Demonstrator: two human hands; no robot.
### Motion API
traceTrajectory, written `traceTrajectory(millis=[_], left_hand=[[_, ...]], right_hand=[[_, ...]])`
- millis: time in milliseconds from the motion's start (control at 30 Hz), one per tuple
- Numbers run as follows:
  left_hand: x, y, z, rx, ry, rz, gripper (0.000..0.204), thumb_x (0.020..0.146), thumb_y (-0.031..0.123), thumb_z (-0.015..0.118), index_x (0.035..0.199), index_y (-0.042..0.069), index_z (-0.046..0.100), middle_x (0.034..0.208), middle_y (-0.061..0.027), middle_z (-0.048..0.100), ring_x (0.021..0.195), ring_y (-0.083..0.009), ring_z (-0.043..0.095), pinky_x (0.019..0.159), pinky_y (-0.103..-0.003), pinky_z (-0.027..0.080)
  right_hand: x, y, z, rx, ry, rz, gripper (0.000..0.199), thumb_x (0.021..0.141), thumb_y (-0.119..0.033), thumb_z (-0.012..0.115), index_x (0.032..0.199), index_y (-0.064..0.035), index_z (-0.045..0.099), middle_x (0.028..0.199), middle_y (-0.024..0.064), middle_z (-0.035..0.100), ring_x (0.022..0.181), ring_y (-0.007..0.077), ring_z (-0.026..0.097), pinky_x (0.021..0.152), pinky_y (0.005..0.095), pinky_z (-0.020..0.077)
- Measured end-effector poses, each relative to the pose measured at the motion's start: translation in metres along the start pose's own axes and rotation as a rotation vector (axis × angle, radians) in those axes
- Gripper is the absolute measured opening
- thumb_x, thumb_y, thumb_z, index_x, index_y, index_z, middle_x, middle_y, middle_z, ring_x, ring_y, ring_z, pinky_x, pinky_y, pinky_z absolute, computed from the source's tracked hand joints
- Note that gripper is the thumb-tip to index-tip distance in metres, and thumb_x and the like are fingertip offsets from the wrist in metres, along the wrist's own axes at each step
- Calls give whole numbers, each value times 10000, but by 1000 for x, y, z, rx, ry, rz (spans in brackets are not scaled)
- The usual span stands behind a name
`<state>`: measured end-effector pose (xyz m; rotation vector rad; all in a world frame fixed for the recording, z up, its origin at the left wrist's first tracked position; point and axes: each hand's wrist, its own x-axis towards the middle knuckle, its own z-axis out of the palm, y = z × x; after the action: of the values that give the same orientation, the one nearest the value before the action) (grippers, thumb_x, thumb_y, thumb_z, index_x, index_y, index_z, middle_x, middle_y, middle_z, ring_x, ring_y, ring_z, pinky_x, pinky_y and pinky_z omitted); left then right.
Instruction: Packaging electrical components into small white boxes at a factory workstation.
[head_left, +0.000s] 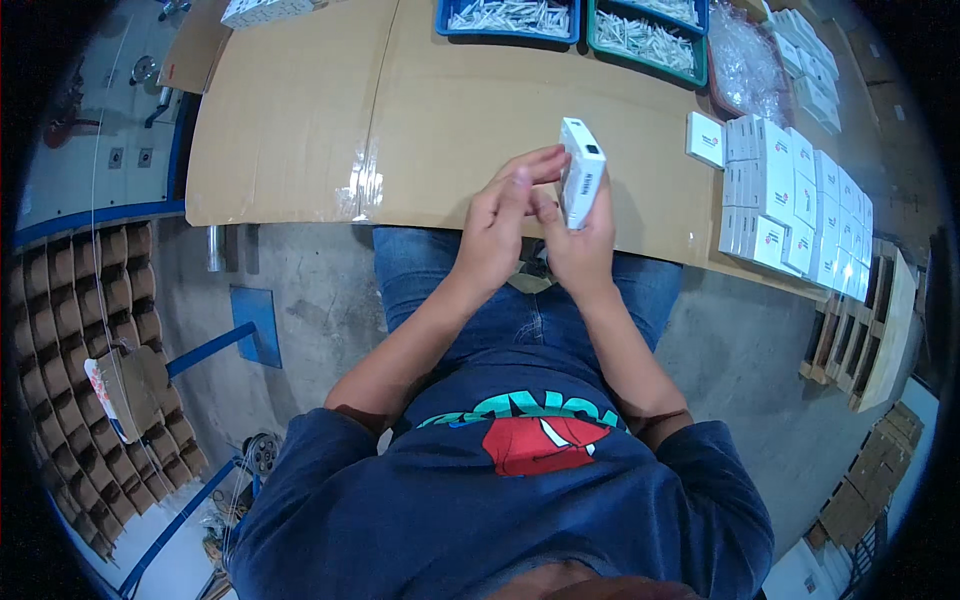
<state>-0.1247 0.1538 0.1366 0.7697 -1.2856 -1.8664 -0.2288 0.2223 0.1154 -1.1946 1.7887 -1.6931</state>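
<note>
A slim white carton [582, 190] stands on end, raised above the near edge of the cardboard-covered table. One narrow side of it bears small dark print and a black square. My right hand [580, 250] is closed around its lower part, thumb on the left side and the other fingers mostly hidden behind it. Just left of the carton is my left hand [496, 218], its fingers stretched toward it and the thumb apart from them. Its fingertips are at the carton's left face; whether they touch it I cannot tell.
Stacked white cartons [770, 190] line the table's right side, beside a single carton [705, 138] lying flat. At the far edge, a blue tray [508, 41] and a green tray [650, 68] hold small white pieces. Clear plastic bags [748, 65] fill a reddish bin. The table [280, 130] has taped seams.
</note>
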Motion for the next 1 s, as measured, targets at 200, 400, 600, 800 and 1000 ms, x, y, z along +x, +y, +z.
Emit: traceTrajectory(millis=[200,400,600,800,1000], left_hand=[[10,-13,-4,82,165,4,276,1039,112,647,1253,-62,658,1298,-147,646,1112,-151,642,932,-277,546],[9,-24,-9,-61,55,-121,260,991,162,744,1158,-28,684,970,-44,734,889,-96,668,804,-244,538],[3,-28,-13,-57,132,-92,239,999,144,729,1143,-35,661,1022,-60,733,934,-99,675,861,-259,549],[9,-37,-21,40,147,-75,259,998,104,722,1198,-33,631,1101,-75,700,1023,-126,656,945,-280,527],[12,-34,-24,54,168,18,257,995,96,723,1195,-35,627,1110,-81,697,1031,-124,653,944,-275,525]], right_hand=[[0,0,-8,344,-62,203,357,1062,-110,601,1388,22,538,1244,92,662,1151,153,628,987,323,518],[2,15,-17,403,-78,283,290,1070,-187,605,1284,8,607,1196,78,702,1101,132,648,960,311,523],[11,15,-22,341,-181,350,326,1046,-201,655,1281,20,608,1173,80,715,1065,144,669,930,315,538],[12,31,-37,390,-225,421,322,982,-42,713,1283,31,624,1146,76,722,1048,142,682,934,305,556],[16,37,-22,408,-235,347,321,981,11,688,1293,40,620,1139,71,722,1088,155,682,966,308,558]])
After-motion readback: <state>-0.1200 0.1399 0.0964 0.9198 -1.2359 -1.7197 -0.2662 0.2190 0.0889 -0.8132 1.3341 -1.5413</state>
